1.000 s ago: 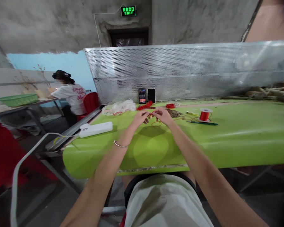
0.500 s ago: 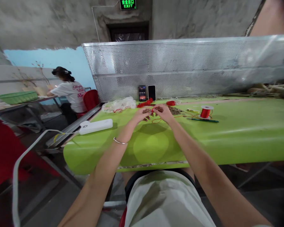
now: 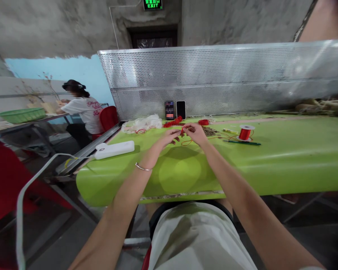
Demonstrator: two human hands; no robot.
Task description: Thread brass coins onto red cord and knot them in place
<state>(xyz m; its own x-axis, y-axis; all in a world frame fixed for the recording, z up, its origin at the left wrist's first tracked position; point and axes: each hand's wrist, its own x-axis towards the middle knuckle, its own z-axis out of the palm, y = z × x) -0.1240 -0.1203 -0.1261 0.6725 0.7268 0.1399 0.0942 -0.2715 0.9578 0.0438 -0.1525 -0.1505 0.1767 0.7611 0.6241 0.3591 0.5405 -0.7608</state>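
Observation:
Above the green tabletop my two hands meet at a small piece of red cord [image 3: 182, 131]. My left hand [image 3: 171, 137] is closed on it from the left, thumb and fingertips together. From the right, my right hand [image 3: 195, 133] pinches the same cord. A thin loop of cord [image 3: 187, 143] hangs below the fingers and trails right to a spool of red cord [image 3: 245, 133]. The exact shape of the bit between my fingertips is too small to tell. A pile of small brown pieces [image 3: 210, 131] lies just right of my right hand.
Two phones [image 3: 180, 110] lean against the perforated metal panel [image 3: 225, 82]. Red cord bundles [image 3: 173, 122] and a crumpled plastic bag [image 3: 146, 123] lie before it. A white power bank [image 3: 115, 149] with a cable is at left, a dark pen [image 3: 243, 143] at right. Another person [image 3: 86, 112] sits at a further table.
My fingers have shifted slightly around the red cord, with the left fingers a little straighter. Both hands stay in nearly the same place. The other person's hand has risen a little.

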